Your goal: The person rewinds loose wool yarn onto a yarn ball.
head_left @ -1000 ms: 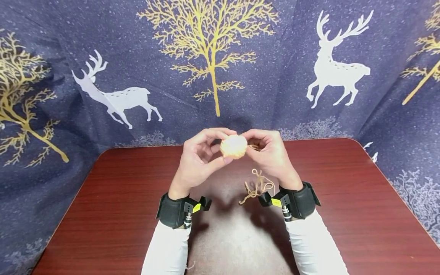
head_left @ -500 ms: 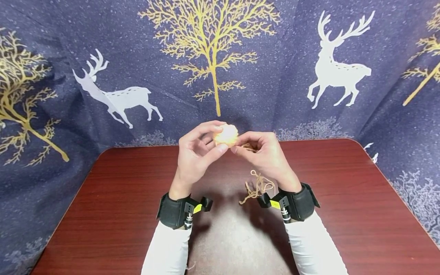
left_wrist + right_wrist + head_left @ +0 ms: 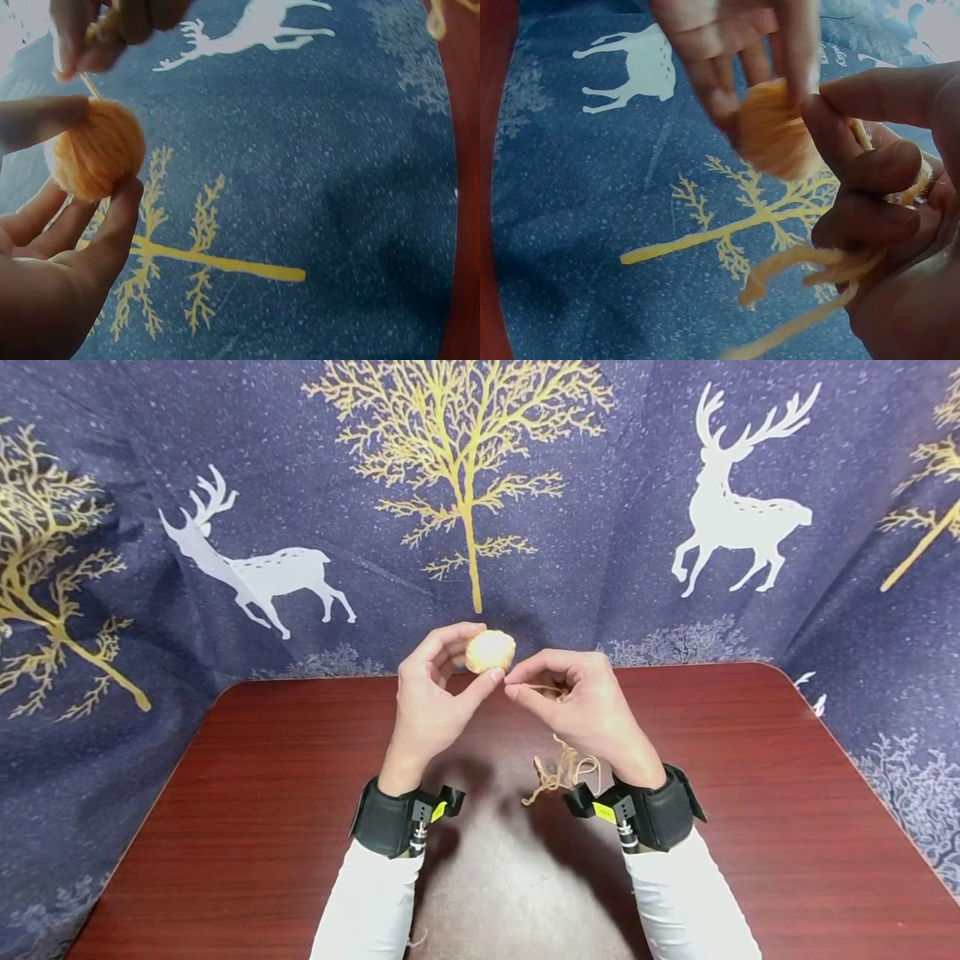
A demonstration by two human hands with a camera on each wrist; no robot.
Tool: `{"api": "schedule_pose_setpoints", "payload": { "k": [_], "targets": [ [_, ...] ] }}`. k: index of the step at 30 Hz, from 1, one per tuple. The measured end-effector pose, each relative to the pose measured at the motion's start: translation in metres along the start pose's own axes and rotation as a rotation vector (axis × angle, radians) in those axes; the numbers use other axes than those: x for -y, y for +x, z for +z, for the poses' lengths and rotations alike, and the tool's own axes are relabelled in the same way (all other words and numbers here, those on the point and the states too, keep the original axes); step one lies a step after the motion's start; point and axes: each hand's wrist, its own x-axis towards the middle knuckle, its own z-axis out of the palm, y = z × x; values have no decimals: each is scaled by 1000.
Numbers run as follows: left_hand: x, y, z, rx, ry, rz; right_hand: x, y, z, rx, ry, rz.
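Note:
My left hand [image 3: 431,697] holds a small ball of yarn [image 3: 105,150] between thumb and fingers, raised over the far edge of the table. In the left wrist view the ball is orange-yellow with wound strands; in the head view its top is washed out by light. Close at its right, my right hand [image 3: 588,697] pinches the yarn strand [image 3: 91,86] running off the ball between thumb and forefinger. More yarn [image 3: 802,262] passes through the curled fingers and hangs below the palm in the right wrist view. A loose tangle of yarn [image 3: 558,772] lies beneath the right hand.
The reddish-brown table [image 3: 262,793] stretches out under both arms. Behind it hangs a dark blue cloth [image 3: 585,527] printed with white deer and yellow trees. Each wrist wears a black strap [image 3: 386,818] with a small camera mount.
The yarn ball first moved left and away, and has turned in the left hand. The right hand has shifted slightly, still pinching the strand.

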Motion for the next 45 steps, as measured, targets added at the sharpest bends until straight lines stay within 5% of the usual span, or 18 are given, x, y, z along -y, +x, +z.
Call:
{"api": "schedule_pose_setpoints", "payload": {
  "k": [14,25,34,45],
  "targets": [
    [8,-3,-7,305,82,-41,-6,0,-16,-95,70,-149],
    [2,-5,-8,476,-79,-10,-11,1,-20,-128,131,-113],
    [-6,-5,-9,496,-220,-18,-23,4,-18,-113,160,-43],
    [-10,-3,-7,322,-383,13,-34,9,-7,-58,143,-15]
  ]
}}
